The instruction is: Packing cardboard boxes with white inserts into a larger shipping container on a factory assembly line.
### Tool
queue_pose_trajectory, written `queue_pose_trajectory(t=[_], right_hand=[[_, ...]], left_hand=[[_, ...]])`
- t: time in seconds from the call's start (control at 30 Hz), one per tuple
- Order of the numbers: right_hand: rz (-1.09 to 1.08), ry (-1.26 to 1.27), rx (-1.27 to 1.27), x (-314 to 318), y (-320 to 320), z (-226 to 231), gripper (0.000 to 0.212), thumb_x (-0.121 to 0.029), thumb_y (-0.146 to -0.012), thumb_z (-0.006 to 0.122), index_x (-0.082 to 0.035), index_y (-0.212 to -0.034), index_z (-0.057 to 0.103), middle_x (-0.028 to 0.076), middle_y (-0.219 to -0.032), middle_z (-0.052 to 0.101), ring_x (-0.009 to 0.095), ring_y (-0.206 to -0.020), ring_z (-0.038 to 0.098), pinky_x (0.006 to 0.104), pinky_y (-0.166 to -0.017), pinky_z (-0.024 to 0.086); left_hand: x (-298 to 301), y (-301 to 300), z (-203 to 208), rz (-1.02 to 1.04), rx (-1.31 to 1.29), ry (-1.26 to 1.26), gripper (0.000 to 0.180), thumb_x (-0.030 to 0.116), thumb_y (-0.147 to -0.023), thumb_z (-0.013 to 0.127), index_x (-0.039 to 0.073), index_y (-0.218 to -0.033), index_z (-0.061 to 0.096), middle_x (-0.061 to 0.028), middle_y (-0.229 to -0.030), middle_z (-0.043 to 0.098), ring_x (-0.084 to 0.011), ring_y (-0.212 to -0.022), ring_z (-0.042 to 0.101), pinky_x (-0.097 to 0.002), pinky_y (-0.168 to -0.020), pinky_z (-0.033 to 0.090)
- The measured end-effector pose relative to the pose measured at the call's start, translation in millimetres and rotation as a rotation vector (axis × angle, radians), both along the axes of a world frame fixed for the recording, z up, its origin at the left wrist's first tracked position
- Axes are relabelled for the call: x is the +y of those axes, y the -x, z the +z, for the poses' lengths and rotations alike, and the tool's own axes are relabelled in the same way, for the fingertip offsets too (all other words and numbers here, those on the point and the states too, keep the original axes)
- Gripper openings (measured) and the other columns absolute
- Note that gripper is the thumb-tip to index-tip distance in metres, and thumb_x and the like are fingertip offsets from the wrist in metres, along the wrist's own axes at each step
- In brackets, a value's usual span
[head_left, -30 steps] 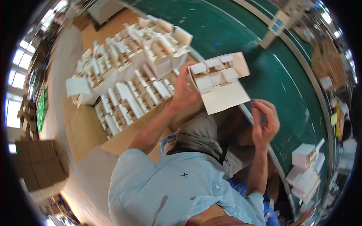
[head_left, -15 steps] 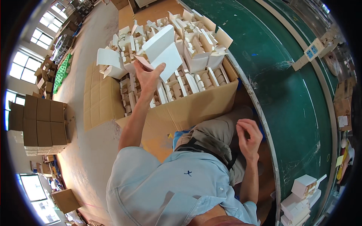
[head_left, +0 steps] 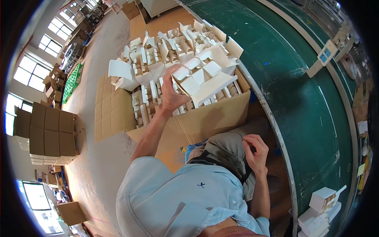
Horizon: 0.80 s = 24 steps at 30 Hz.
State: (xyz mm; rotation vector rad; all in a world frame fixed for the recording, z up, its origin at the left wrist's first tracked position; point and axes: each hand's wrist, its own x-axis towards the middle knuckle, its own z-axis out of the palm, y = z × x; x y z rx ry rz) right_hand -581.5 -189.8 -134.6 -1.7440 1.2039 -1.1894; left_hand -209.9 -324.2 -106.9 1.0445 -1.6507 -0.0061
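Observation:
My left hand grips a small white box by its left side, fingers wrapped round its edge. The box is tilted, its top flaps folded open, and pale folded card dividers show inside it. It is held above a large brown carton filled with more open white boxes and rows of card inserts. Over my lap, beside the bench edge, my right hand is loosely closed with the fingers curled in. Nothing shows in it.
A green-topped bench runs along my right. Several white boxes are piled on its near end. A socket post stands farther along. Brown cartons are stacked on the floor at left. One carton flap sticks out left.
My left hand has moved right and slightly down with the white box, turning it so its divided inside shows. The right hand has shifted slightly left and down, still curled.

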Motion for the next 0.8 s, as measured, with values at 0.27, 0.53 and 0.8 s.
queue_pose_trajectory(t=[0.27, 0.53, 0.8], right_hand=[[0.036, 0.002, 0.065, -4, -6, 0, 0.013, 0.006, -0.092, 0.075, 0.003, -0.105, 0.075, 0.014, -0.104, 0.074, 0.022, -0.085, 0.075, 0.0299, -0.077, 0.06], [-0.082, 0.261, 0.114, -19, 16, 45, 0.025, 0.01, -0.088, 0.075, 0.001, -0.112, 0.074, 0.015, -0.108, 0.074, 0.022, -0.083, 0.074, 0.0303, -0.075, 0.058], [-0.326, 0.743, 0.397, -14, 83, 165, 0.05, -0.006, -0.083, 0.087, -0.004, -0.131, 0.069, 0.02, -0.139, 0.066, 0.04, -0.127, 0.065, 0.0469, -0.102, 0.057]], left_hand=[[3, 14, 14, -0.107, -0.137, 0.135, 0.116, 0.016, -0.057, 0.107, 0.009, -0.15, 0.038, -0.0225, -0.142, 0.059, -0.0353, -0.131, 0.062, -0.0467, -0.111, 0.05], [-10, 71, 11, -0.406, 0.006, 0.116, 0.118, 0.013, -0.056, 0.107, 0.011, -0.152, 0.037, -0.0214, -0.147, 0.054, -0.0343, -0.136, 0.058, -0.0475, -0.113, 0.049], [-33, 220, -8, -0.82, 0.372, 0.065, 0.113, 0.008, -0.058, 0.105, 0.009, -0.151, 0.041, -0.0212, -0.143, 0.056, -0.0329, -0.129, 0.061, -0.044, -0.109, 0.052]])
